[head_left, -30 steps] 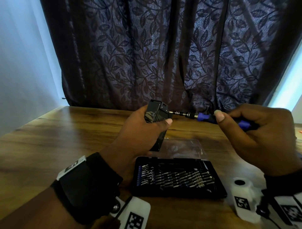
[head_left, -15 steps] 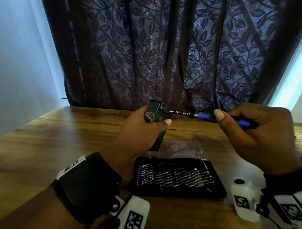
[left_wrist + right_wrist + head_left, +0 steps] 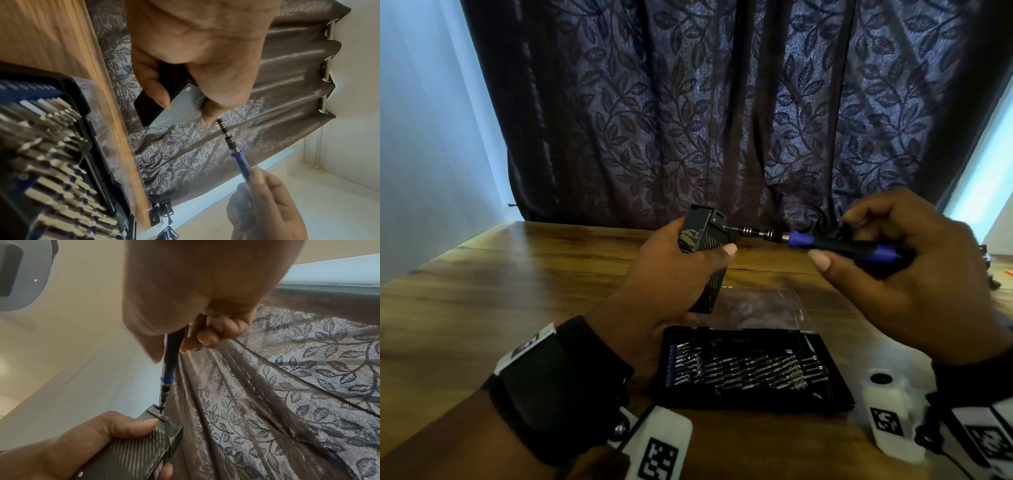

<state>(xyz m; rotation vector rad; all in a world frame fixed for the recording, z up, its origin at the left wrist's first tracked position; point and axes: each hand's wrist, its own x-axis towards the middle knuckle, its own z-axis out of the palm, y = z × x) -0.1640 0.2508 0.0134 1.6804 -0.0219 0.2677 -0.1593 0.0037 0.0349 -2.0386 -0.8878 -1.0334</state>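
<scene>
My left hand (image 3: pixel 674 274) grips a small black box-shaped device (image 3: pixel 702 236) with a ribbed, striped shell, held upright above the table. My right hand (image 3: pixel 893 270) holds a blue and black precision screwdriver (image 3: pixel 839 245) level, thumb along its handle. The bit's tip sits on a small screw in the device's end face (image 3: pixel 160 415). From the left wrist, the device (image 3: pixel 164 104) shows between thumb and fingers, and the screwdriver shaft (image 3: pixel 228 138) runs toward it. The right wrist shows the screwdriver (image 3: pixel 168 374) pointing down onto the device (image 3: pixel 144 443).
An open black case of screwdriver bits (image 3: pixel 753 370) lies on the wooden table (image 3: pixel 482 291) below my hands, its clear lid (image 3: pixel 756 308) folded back. A dark leaf-patterned curtain (image 3: pixel 722 102) hangs behind the table. Small objects lie at the table's far right edge (image 3: pixel 993 270).
My right thumb has slid back along the screwdriver handle, leaving more of the blue collar bare. The left hand and the device stay in place.
</scene>
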